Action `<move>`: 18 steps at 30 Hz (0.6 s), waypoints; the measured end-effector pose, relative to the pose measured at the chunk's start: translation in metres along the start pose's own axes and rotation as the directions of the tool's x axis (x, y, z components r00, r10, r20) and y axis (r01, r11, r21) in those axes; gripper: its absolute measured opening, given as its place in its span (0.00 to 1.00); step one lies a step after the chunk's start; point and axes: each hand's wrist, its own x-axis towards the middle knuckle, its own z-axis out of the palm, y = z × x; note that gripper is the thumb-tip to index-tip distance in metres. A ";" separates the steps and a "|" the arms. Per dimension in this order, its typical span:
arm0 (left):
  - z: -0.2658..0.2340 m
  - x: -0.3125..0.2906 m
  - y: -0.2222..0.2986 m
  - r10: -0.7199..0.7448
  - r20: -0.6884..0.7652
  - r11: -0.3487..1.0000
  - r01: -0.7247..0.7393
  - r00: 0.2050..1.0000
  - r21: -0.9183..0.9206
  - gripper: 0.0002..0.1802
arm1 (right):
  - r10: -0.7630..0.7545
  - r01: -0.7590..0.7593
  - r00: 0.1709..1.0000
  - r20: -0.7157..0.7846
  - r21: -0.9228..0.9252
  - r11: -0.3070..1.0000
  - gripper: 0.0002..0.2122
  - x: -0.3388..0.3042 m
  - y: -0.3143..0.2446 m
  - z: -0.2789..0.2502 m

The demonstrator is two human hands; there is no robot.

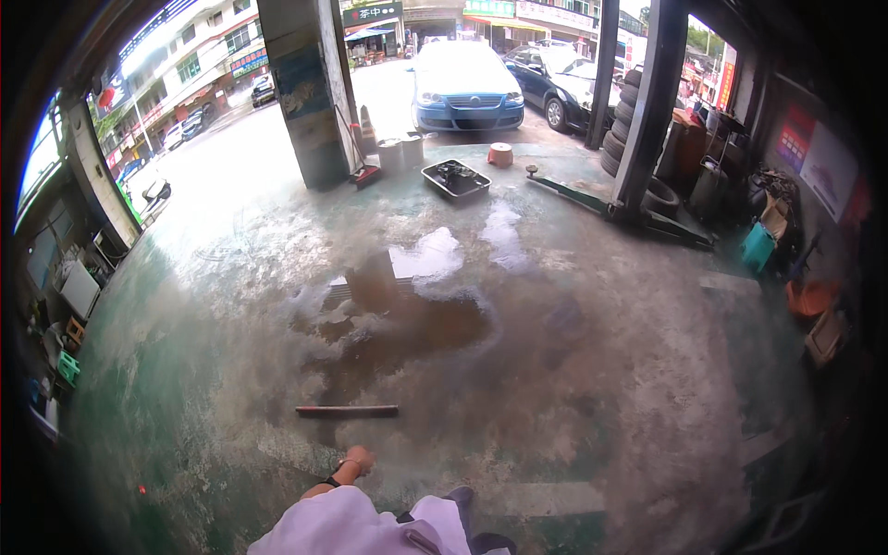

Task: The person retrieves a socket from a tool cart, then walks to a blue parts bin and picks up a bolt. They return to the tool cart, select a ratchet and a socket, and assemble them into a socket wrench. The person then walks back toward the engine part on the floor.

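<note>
My left hand (358, 460) reaches out low in front of me, with a dark band on its wrist. Its fingers look curled in, and what they hold, if anything, I cannot make out. Just beyond it, a long narrow bar (347, 411), dark with a reddish edge, lies crosswise on the floor, much like a squeegee head. No handle shows clearly between bar and hand. Farther ahead spreads a brown puddle (416, 328) on the worn concrete. A short dark strip (423, 540) shows against my pale shirt. My right hand is out of sight.
A metal tray (456, 178) with dark parts stands ahead, near a red stool (500, 154) and buckets (400, 153). A green lift arm (569, 191) reaches out from a post. Stacked tyres (622, 120) stand right. A blue car (467, 88) is parked outside.
</note>
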 end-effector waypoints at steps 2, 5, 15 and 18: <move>0.009 0.030 0.074 0.279 0.014 0.959 -0.279 0.960 0.055 0.15 | 0.001 0.000 1.000 -0.020 0.029 1.000 0.14 0.025 -0.017 -0.004; 0.022 0.032 0.191 0.387 -0.003 0.897 -0.378 0.922 -0.232 0.18 | 0.016 -0.015 0.999 -0.032 0.045 0.999 0.13 0.061 -0.035 -0.003; 0.065 0.072 0.274 0.240 0.165 0.947 -0.194 0.956 -0.256 0.17 | 0.223 -0.212 0.971 -0.087 0.116 0.970 0.10 0.157 0.024 -0.033; 0.067 0.103 0.215 -0.065 0.206 0.927 0.135 0.976 -0.350 0.16 | 0.197 -0.153 0.970 -0.141 0.275 0.949 0.09 0.192 0.044 -0.054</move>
